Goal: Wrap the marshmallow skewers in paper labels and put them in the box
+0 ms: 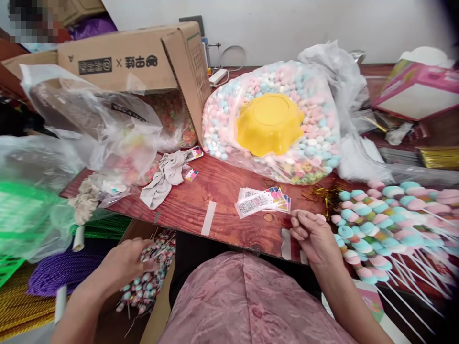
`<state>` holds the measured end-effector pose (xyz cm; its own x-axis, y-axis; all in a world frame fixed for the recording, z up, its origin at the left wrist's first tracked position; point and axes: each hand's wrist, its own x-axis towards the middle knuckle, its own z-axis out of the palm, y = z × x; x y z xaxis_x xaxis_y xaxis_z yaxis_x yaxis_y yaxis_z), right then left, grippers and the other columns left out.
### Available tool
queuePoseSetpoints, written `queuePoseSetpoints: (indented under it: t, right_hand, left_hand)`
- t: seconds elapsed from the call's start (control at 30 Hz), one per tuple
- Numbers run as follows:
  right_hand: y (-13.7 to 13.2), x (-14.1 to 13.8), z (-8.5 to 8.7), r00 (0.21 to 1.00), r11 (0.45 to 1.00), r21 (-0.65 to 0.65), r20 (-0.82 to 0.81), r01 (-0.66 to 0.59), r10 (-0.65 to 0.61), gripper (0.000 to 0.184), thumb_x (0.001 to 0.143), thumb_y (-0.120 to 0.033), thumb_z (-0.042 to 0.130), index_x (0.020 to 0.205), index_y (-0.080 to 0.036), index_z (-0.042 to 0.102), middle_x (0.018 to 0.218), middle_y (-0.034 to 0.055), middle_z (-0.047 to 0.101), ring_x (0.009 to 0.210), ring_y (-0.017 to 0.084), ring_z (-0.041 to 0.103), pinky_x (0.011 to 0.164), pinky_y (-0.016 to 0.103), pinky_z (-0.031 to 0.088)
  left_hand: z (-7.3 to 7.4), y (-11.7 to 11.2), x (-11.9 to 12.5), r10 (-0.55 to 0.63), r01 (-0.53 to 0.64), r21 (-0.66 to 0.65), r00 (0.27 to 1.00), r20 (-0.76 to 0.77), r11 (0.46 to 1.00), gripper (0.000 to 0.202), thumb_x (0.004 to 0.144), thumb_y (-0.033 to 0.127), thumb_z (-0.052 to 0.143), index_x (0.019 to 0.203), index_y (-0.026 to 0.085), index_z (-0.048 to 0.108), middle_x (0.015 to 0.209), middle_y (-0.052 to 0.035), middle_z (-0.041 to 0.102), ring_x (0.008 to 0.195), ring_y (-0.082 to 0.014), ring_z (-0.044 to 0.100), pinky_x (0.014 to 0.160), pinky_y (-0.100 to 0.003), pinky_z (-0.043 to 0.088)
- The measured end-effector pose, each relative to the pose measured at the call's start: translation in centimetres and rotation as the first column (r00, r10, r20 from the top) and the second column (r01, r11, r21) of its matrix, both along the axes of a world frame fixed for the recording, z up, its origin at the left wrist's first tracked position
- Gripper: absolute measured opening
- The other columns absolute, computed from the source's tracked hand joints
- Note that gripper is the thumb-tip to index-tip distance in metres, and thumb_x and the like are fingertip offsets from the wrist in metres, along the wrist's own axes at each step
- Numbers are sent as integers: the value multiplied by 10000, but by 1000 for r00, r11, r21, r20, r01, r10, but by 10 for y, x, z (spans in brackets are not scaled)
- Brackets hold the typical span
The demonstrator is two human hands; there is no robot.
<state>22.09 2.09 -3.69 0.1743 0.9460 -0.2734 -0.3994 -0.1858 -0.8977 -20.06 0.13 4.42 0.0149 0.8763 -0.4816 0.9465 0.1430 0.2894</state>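
Note:
My left hand [126, 263] is over a cardboard box on the left, above a heap of small pink, blue and white marshmallow skewers [141, 291]. Its fingers are loosely bent and apart, with nothing visible in them. At the table's front edge, my right hand [312, 235] has its fingers curled and thumb pressed against them; whatever may be between the tips is too small to make out. Several printed clear packets [263, 200] lie fanned just left of its fingertips. Right of that hand lies a pile of twisted marshmallow sticks [380, 220] with white stems.
A big clear bag of marshmallows [218, 114] holds an upturned yellow bowl [274, 119]. Left of it stands a cardboard box [136, 57] with bagged sweets. A grey cloth [167, 179], a tape strip [208, 217] and gold twist ties [328, 198] lie on the table [229, 191].

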Motion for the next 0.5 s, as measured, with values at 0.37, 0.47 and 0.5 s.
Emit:
queuePoseSetpoints:
  t: [0.37,0.47,0.5]
  right_hand:
    - [-28,15,40,299,911,342,916,-232,-267,130,877,-269,592,853,-209,705,822,48,686,753,166,607,712,292,465]
    - [-47,84,60,-126,892,425,887,-153,-444,126,901,-221,566,897,-204,690,874,44,712,805,170,640,749,287,476]
    - [-53,104,67,-263,886,446,846,-127,-463,114,893,-226,582,895,-201,693,873,44,715,812,176,639,747,289,470]
  left_hand:
    - [-37,78,275,-714,780,383,616,-333,495,255,900,133,450,1043,71,652,1083,-187,618,1022,-307,570,800,-406,478]
    - [-48,83,271,-742,817,344,570,-354,463,253,874,56,445,972,85,677,1004,-168,641,953,-291,593,754,-384,470]
    - [-51,84,266,-747,816,349,569,-344,461,250,868,44,447,946,93,679,969,-158,645,932,-283,596,742,-375,466]
